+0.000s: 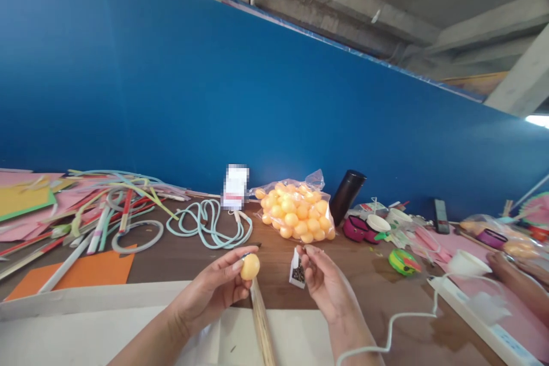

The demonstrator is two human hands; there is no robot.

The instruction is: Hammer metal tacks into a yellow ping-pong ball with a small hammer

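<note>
My left hand (221,280) grips a yellow-orange ping-pong ball (250,267) between thumb and fingers. Just below it a bundle of thin wooden sticks (262,326) runs toward me over pale sheets. Fingertips pressed together, my right hand (322,274) is at the upper edge of a small white box (297,283). Small dark metal bits (299,273) fill that box, too small to name. What the right fingertips pinch, if anything, is hidden. Beyond both hands lies a clear plastic bag (295,211) full of more such balls.
Blue cord (210,226) lies coiled at the back, and a black cylinder (348,197) leans beside the bag. Paper strips and tubes (103,211) clutter the left. A green tape roll (404,262), white cable (392,326) and power strip (480,320) occupy the right, near another person's hand (510,269).
</note>
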